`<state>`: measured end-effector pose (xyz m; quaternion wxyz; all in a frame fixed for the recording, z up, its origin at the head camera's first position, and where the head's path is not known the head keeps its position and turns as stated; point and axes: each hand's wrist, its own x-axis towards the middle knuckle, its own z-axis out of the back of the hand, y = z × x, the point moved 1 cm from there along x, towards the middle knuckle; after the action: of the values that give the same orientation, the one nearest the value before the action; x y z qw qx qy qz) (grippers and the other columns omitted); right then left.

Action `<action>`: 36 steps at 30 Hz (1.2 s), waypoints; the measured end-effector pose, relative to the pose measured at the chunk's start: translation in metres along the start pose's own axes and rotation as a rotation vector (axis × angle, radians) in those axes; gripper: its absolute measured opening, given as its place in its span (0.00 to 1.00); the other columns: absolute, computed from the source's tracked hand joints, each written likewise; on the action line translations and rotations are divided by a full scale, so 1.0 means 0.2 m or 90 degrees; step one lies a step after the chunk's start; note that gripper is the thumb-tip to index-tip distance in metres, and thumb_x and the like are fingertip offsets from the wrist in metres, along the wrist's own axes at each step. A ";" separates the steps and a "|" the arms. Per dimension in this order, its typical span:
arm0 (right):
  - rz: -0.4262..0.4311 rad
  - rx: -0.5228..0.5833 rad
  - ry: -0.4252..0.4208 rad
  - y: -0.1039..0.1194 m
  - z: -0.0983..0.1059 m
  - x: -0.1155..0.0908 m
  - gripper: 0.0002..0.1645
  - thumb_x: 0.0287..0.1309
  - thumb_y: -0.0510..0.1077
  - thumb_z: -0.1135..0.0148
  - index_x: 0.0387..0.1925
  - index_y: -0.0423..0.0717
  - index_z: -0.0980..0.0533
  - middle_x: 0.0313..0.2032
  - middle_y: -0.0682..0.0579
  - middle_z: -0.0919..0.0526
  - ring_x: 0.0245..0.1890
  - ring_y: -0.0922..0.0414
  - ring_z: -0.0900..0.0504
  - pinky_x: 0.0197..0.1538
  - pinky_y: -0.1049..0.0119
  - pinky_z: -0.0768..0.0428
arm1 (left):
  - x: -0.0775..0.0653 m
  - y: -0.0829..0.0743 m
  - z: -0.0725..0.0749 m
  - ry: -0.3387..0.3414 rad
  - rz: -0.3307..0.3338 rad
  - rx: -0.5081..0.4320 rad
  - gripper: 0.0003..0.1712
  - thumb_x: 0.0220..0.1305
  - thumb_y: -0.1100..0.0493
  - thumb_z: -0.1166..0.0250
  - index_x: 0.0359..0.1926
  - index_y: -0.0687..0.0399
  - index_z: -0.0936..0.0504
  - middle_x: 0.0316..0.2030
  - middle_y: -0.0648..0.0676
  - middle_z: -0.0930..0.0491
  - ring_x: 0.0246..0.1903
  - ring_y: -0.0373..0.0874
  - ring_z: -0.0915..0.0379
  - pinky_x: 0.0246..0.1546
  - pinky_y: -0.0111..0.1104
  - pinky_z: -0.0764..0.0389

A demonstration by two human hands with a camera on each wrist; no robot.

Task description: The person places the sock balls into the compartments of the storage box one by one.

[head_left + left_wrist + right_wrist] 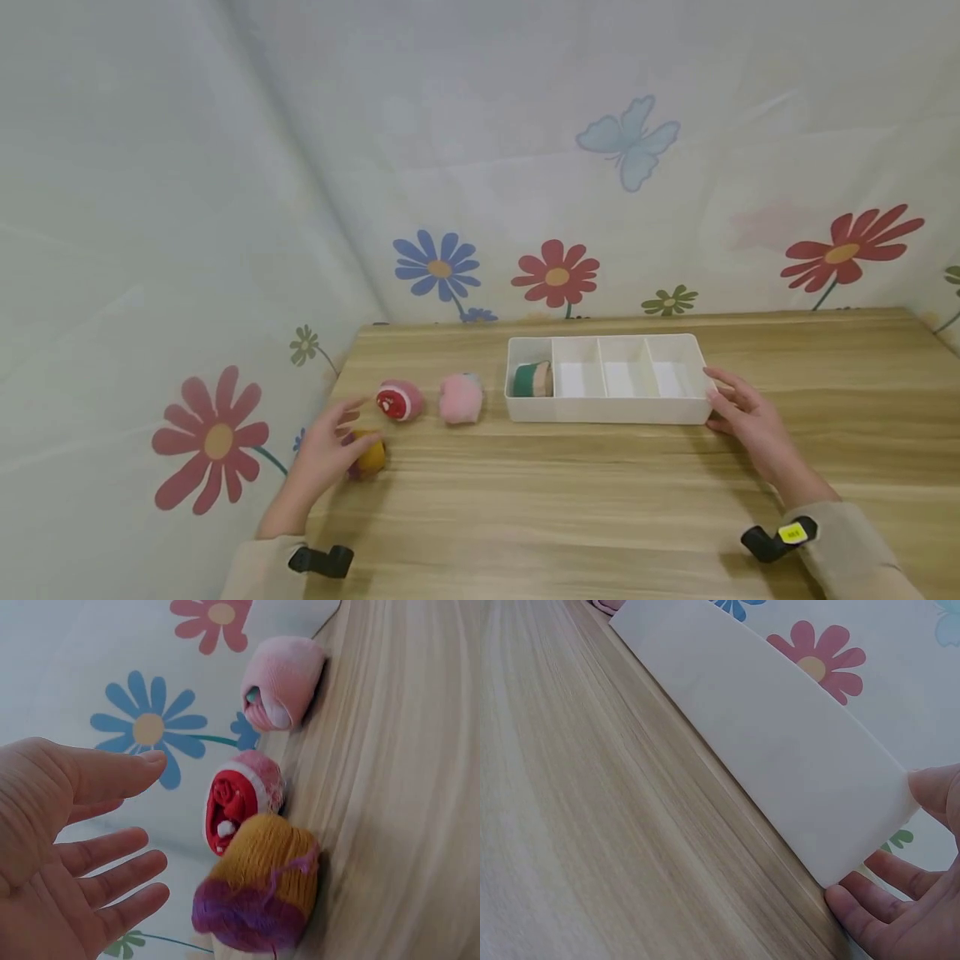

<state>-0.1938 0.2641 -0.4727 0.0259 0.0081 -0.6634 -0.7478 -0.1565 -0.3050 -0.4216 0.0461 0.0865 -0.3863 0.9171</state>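
A mustard-and-purple rolled pair of socks [262,877] stands on the table near my left hand [326,454]. The left wrist view shows that hand apart from it, fingers spread and holding nothing. Beyond are a red-and-pink rolled pair of socks [400,401] and a pale pink rolled pair [461,398]. To the right sits a white divided box [607,411]. A green-and-beige roll [532,380] lies in its leftmost compartment. My right hand [753,425] touches the box's right end, with the thumb [934,787] at the upper corner and fingertips lower down the end.
The wooden table [525,500] meets a pale fabric backdrop [480,167] printed with flowers and a butterfly at the rear and left. Black straps with camera mounts [322,561] sit on both wrists.
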 end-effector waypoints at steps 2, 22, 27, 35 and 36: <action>-0.001 0.004 -0.002 0.00 0.00 0.00 0.30 0.64 0.51 0.48 0.67 0.53 0.38 0.46 0.59 0.31 0.39 0.70 0.24 0.40 0.70 0.21 | 0.00 0.02 0.00 -0.005 -0.008 0.016 0.32 0.53 0.61 0.30 0.58 0.63 0.31 0.56 0.65 0.30 0.53 0.63 0.32 0.50 0.52 0.29; 0.013 -0.007 -0.015 -0.02 -0.01 -0.01 0.30 0.65 0.51 0.48 0.66 0.50 0.38 0.52 0.40 0.30 0.39 0.68 0.23 0.40 0.69 0.21 | -0.03 0.19 -0.06 0.010 -0.003 0.106 0.32 0.48 0.63 0.27 0.55 0.65 0.27 0.50 0.66 0.26 0.47 0.59 0.29 0.48 0.50 0.28; 0.008 -0.002 -0.014 -0.02 -0.01 -0.03 0.30 0.65 0.50 0.47 0.66 0.50 0.38 0.46 0.59 0.29 0.38 0.68 0.23 0.40 0.69 0.21 | -0.04 0.20 -0.08 0.032 0.037 0.124 0.36 0.48 0.57 0.27 0.58 0.63 0.29 0.52 0.66 0.26 0.46 0.55 0.27 0.47 0.47 0.27; 0.006 -0.033 -0.020 0.00 -0.02 -0.01 0.32 0.66 0.52 0.51 0.68 0.48 0.42 0.59 0.29 0.39 0.39 0.70 0.25 0.41 0.68 0.21 | -0.02 0.18 -0.08 0.053 0.062 0.107 0.38 0.48 0.57 0.27 0.59 0.64 0.31 0.52 0.66 0.27 0.47 0.56 0.29 0.50 0.49 0.29; 0.004 -0.032 -0.020 0.00 -0.02 -0.01 0.32 0.66 0.52 0.51 0.68 0.48 0.42 0.59 0.29 0.40 0.39 0.70 0.25 0.41 0.68 0.21 | -0.02 0.18 -0.08 0.056 0.064 0.108 0.38 0.47 0.56 0.26 0.59 0.64 0.31 0.53 0.66 0.28 0.48 0.57 0.29 0.51 0.50 0.30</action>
<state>-0.1911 0.2608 -0.4736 0.0179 -0.0066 -0.6447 -0.7642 -0.1593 -0.3187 -0.4590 0.0093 0.0302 -0.3089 0.9506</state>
